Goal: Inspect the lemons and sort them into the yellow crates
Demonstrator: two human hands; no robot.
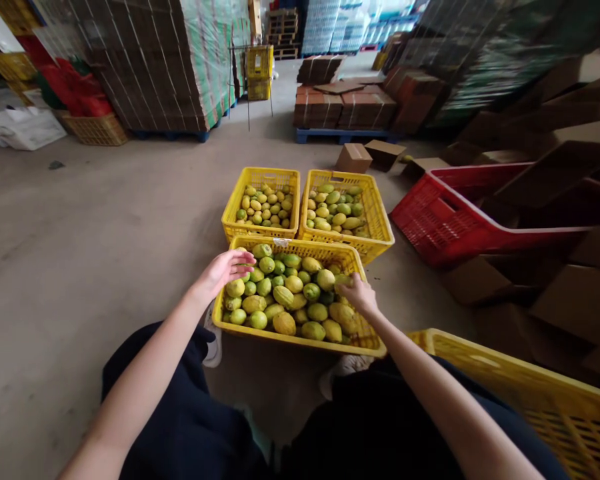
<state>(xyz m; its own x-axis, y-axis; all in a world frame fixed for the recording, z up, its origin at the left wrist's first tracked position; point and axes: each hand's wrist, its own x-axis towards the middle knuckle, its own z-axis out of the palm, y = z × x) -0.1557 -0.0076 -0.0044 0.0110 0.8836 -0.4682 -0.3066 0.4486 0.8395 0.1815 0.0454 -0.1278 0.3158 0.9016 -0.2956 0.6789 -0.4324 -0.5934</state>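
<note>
A yellow plastic crate [300, 338] full of yellow and green lemon-like fruit [293, 284] stands on the floor between my feet. My left hand [229, 268] hovers over the crate's far left corner, fingers stretched out and apart, holding nothing. At the crate's right side, my right hand [359, 293] has its fingers curled round a yellow-green fruit [343, 281]; its fingertips are partly hidden. Directly beyond are two more yellow crates, one at the left [223, 220] and one at the right [384, 220], both holding similar fruit.
A red crate [445, 210] with cardboard in it stands at the right, among loose cardboard boxes [575, 303]. Another yellow crate [480, 363] is close by my right leg. Flattened cartons [345, 107] lie stacked on a blue pallet [325, 135] further back. Wrapped pallet loads [140, 60] stand behind.
</note>
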